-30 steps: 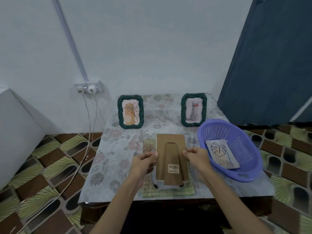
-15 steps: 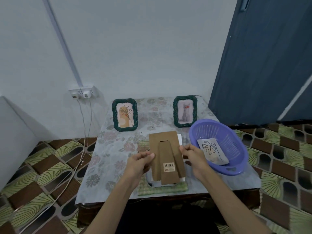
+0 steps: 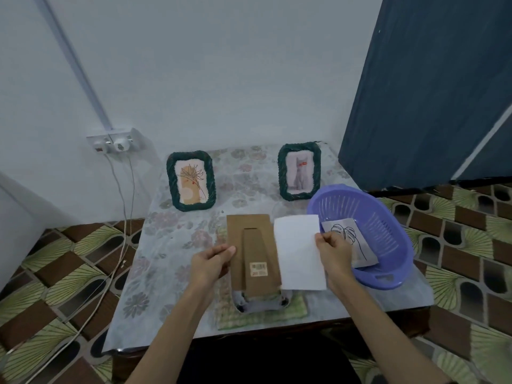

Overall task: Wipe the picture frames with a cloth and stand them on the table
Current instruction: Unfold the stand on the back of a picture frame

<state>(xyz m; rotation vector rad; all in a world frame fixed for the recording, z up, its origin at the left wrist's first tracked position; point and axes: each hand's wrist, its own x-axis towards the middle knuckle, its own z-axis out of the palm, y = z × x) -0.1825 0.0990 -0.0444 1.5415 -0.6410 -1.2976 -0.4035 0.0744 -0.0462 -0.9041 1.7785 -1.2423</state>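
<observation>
My left hand (image 3: 212, 261) holds the left edge of a brown cardboard frame backing (image 3: 253, 252) with a stand flap and a barcode sticker. My right hand (image 3: 333, 252) pinches a white sheet (image 3: 299, 257) by its right edge, just right of the backing. Under them a frame (image 3: 261, 303) lies face down on a green checked cloth (image 3: 260, 314) near the table's front edge. Two green woven frames stand at the back: one with a flower picture (image 3: 191, 181), one with a cat picture (image 3: 299, 171).
A purple plastic basket (image 3: 388, 234) sits at the table's right, holding a leaf drawing (image 3: 349, 242). The floral-covered table (image 3: 166, 245) stands against a pale wall. A wall socket (image 3: 115, 141) with hanging cables is at the left, a dark blue door (image 3: 426, 90) at the right.
The backing has been lifted off the frame. My right hand has pulled the white sheet out from behind it to the right. The camera view has tilted slightly.
</observation>
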